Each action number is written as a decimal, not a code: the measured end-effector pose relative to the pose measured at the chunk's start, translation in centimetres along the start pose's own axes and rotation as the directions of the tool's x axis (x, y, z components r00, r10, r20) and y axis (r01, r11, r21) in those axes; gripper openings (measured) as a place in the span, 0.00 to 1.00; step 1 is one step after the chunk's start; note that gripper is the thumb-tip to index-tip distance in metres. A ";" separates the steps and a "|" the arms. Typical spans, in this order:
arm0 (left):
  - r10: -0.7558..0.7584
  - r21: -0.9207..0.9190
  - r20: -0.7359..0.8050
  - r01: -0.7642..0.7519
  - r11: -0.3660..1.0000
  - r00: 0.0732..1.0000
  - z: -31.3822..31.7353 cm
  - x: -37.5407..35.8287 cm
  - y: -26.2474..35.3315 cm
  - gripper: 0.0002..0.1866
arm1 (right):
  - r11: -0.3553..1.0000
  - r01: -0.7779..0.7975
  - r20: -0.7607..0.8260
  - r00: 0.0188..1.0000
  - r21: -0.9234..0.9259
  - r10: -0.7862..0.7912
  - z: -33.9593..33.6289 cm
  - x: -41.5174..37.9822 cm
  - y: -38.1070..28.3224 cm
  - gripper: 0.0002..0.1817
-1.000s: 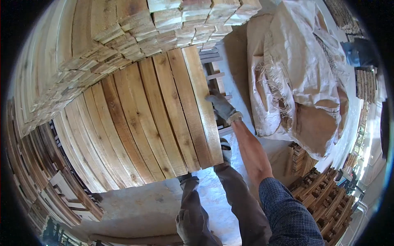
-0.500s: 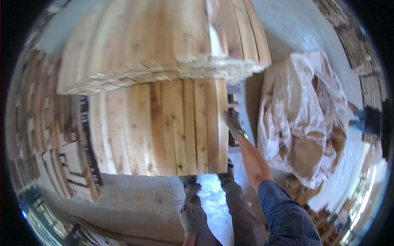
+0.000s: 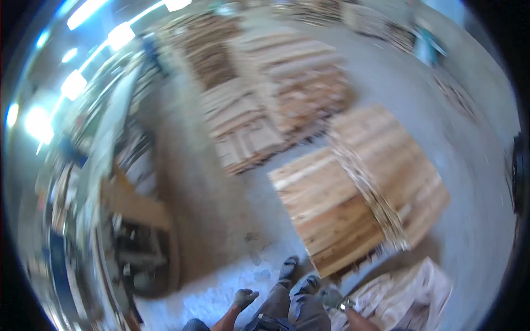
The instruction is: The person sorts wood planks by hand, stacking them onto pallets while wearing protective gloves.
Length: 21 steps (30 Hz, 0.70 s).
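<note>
My left hand [image 3: 244,298], in a grey glove, hangs beside my left leg above the floor. Its fingers look loosely curled together, with nothing visible in them. On the other side, my right hand [image 3: 331,298], gloved too and with a watch [image 3: 346,304] at the wrist, is by my right leg, between the plank stack and the pale sack. Blur hides how its fingers are held. In front of me to the right stands the stack of light wooden planks [image 3: 337,207], with a higher pile [image 3: 392,171] on its far part.
A pale crumpled sack [image 3: 397,295] lies at the lower right. Farther off are other plank piles [image 3: 309,91] and a flatter stack [image 3: 243,132]. A long machine or bench [image 3: 110,165] runs along the left. Grey floor [image 3: 221,220] stretches between them.
The view has swung left and widened to show more of the hall. My right hand has come off the planks' right edge and down to my side. My left hand is away from my leg.
</note>
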<state>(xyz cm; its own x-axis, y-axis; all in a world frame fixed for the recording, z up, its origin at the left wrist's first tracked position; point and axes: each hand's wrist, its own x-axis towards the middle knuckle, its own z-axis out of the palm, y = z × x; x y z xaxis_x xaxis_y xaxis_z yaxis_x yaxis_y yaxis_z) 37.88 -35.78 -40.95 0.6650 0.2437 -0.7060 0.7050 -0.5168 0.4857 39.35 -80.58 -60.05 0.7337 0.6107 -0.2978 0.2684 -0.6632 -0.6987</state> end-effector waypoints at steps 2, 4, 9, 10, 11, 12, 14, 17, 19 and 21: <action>-0.076 0.038 0.088 0.072 0.997 0.993 -1.6 -4.0 0.5 0.35 | 0.906 0.392 0.023 0.919 -0.161 -0.393 -9.3 -0.9 -10.4 0.11; -0.031 0.005 -0.012 0.031 1.000 0.999 -2.7 -8.3 0.8 0.29 | 0.987 -0.161 0.505 0.851 -0.014 0.146 -16.5 2.6 -19.4 0.10; 0.111 -0.079 -0.338 -0.146 0.986 0.934 -0.4 -15.9 -4.2 0.28 | 0.962 0.264 0.553 0.813 -0.073 -0.182 -17.1 10.8 -27.7 0.14; 0.077 -0.119 -0.379 -0.132 0.984 0.922 -1.0 -18.5 -4.0 0.28 | 0.949 0.309 0.541 0.810 -0.065 -0.226 -17.2 11.4 -29.2 0.14; 0.059 -0.138 -0.366 -0.118 0.983 0.929 -1.5 -20.6 -5.0 0.27 | 0.937 0.344 0.524 0.810 -0.058 -0.265 -16.5 11.8 -31.0 0.15; 0.044 -0.159 -0.350 -0.105 0.982 0.936 -1.8 -22.1 -6.1 0.27 | 0.925 0.376 0.506 0.808 -0.051 -0.301 -16.0 12.4 -32.6 0.16; -0.040 -0.245 -0.345 -0.049 0.968 0.938 0.7 -21.6 -12.1 0.26 | 0.898 0.439 0.456 0.805 -0.028 -0.379 -14.9 14.1 -36.8 0.18; -0.148 -0.645 -0.493 -0.246 0.723 0.857 5.2 -22.1 -20.7 0.29 | 0.864 0.503 0.361 0.804 0.011 -0.473 -13.0 15.1 -42.3 0.20; -0.343 -0.541 -0.366 0.102 0.835 0.865 0.8 -27.7 -20.6 0.26 | 0.828 0.559 0.289 0.787 0.040 -0.545 -12.5 16.5 -46.1 0.22; -0.401 -0.564 -0.363 0.144 0.813 0.841 -2.3 -31.2 -21.2 0.27 | 0.823 0.530 0.290 0.770 0.203 -0.568 -10.4 16.5 -54.3 0.21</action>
<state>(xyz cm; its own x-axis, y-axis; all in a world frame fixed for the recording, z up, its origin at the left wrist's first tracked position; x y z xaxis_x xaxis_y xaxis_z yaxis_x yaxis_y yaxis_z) 2.76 -30.48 -28.06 0.3660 0.7103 -0.6013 0.8084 0.0775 0.5835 43.38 -38.94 -20.26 0.2322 0.9725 -0.0210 0.4834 -0.1341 -0.8651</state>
